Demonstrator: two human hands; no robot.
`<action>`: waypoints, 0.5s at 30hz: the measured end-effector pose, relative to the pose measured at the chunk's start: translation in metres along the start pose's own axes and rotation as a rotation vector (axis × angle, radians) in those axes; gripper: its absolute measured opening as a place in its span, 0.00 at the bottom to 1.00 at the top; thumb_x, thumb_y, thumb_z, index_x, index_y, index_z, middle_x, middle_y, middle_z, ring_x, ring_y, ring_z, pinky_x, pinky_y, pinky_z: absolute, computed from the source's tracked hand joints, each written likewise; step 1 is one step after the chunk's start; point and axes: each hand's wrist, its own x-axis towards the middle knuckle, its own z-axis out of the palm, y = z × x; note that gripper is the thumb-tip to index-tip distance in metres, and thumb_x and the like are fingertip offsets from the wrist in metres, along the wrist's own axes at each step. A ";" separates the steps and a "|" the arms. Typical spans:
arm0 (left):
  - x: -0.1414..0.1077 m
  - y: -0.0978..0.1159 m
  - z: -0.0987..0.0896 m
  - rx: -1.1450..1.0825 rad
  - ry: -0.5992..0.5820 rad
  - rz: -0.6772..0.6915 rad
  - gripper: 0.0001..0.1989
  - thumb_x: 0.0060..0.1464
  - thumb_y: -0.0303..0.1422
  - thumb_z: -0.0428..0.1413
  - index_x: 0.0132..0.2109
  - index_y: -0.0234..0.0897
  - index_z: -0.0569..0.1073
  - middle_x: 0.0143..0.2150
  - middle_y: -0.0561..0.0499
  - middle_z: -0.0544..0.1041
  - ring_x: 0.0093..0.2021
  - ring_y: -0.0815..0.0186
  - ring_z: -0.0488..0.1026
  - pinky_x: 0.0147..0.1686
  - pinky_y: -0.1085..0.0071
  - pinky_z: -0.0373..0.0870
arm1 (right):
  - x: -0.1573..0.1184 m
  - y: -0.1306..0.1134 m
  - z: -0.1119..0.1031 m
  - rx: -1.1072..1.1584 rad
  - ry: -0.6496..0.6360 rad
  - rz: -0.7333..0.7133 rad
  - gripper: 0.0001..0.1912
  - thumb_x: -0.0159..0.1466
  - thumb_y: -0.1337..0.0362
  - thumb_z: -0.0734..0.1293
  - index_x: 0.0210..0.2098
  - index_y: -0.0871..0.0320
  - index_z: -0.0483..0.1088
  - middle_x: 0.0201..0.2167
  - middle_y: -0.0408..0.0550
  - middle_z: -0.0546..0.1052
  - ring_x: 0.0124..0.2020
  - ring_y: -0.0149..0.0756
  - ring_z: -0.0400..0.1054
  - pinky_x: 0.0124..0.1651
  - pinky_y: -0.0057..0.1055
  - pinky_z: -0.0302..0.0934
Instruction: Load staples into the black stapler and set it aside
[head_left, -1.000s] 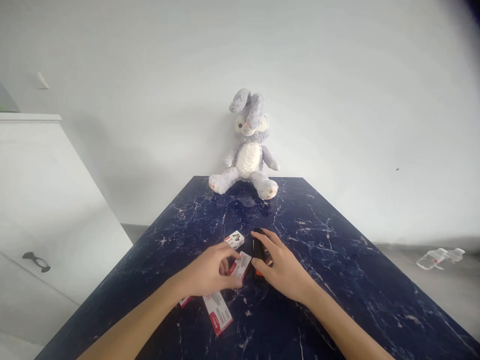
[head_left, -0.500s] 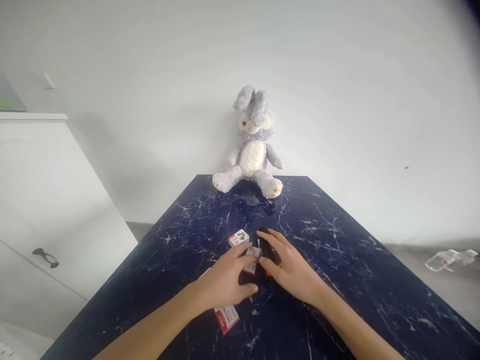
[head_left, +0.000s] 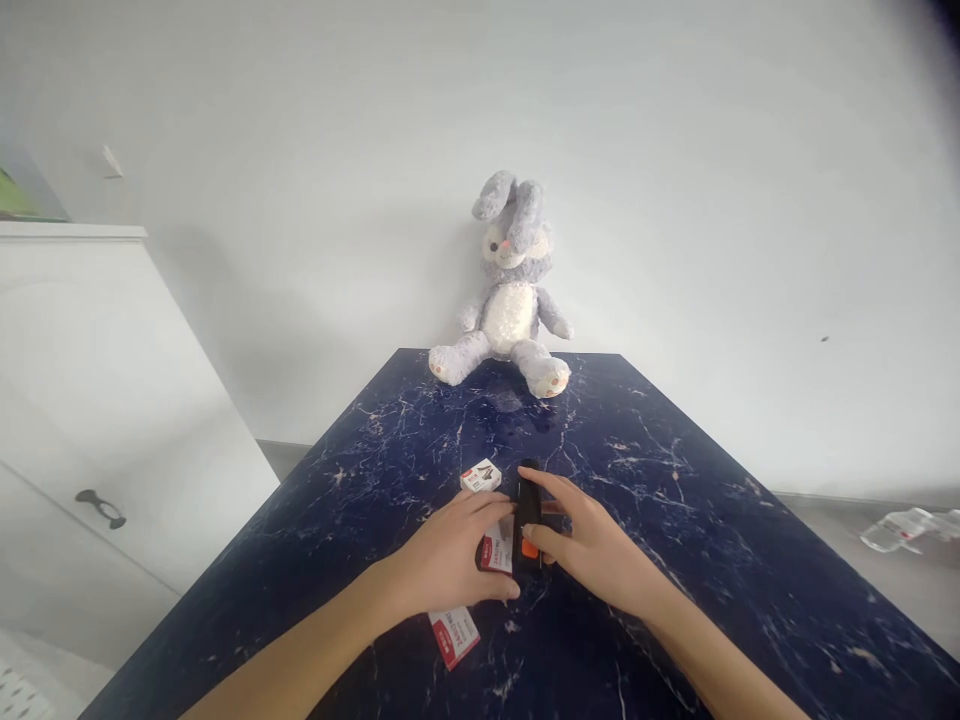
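Note:
My left hand (head_left: 457, 555) is closed around a red-and-white box (head_left: 498, 548), thumb at its near end and fingers at its far end. Beside it, my right hand (head_left: 581, 530) grips a black stapler-like object with an orange patch (head_left: 529, 520), which lies lengthwise on the table. A small white box with a dark picture (head_left: 481, 476) sits just beyond my left fingers. Partly under my left wrist, another red-and-white box (head_left: 454, 636) lies at an angle on the table.
A grey plush rabbit (head_left: 511, 310) sits at the far edge of the dark blue marbled table (head_left: 652, 560), against the wall. A white cabinet (head_left: 112, 400) stands at the left. Clear plastic bottles (head_left: 904, 530) lie on the floor at the right.
The red-and-white box in my left hand has shifted slightly nearer and shows more of its face. The black object now stands a little apart from it, with its orange patch more exposed.

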 end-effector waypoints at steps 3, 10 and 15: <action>-0.012 0.007 -0.022 0.091 0.012 -0.075 0.42 0.49 0.57 0.59 0.68 0.49 0.60 0.70 0.46 0.58 0.66 0.43 0.58 0.57 0.52 0.64 | 0.000 0.001 -0.001 -0.010 -0.011 0.004 0.30 0.62 0.62 0.65 0.63 0.41 0.60 0.62 0.46 0.64 0.56 0.45 0.67 0.52 0.41 0.69; -0.045 0.009 -0.036 0.301 -0.233 -0.203 0.56 0.36 0.62 0.61 0.70 0.47 0.57 0.65 0.39 0.67 0.64 0.30 0.59 0.58 0.37 0.56 | -0.001 -0.002 -0.002 -0.061 0.012 -0.026 0.30 0.62 0.63 0.65 0.63 0.41 0.61 0.61 0.45 0.65 0.56 0.43 0.67 0.55 0.41 0.67; -0.042 0.012 -0.038 0.270 -0.283 -0.078 0.52 0.34 0.52 0.67 0.68 0.50 0.60 0.58 0.43 0.72 0.58 0.38 0.67 0.55 0.45 0.63 | 0.000 0.000 -0.001 -0.097 0.015 -0.032 0.30 0.63 0.61 0.64 0.63 0.40 0.59 0.62 0.45 0.64 0.56 0.44 0.67 0.50 0.39 0.70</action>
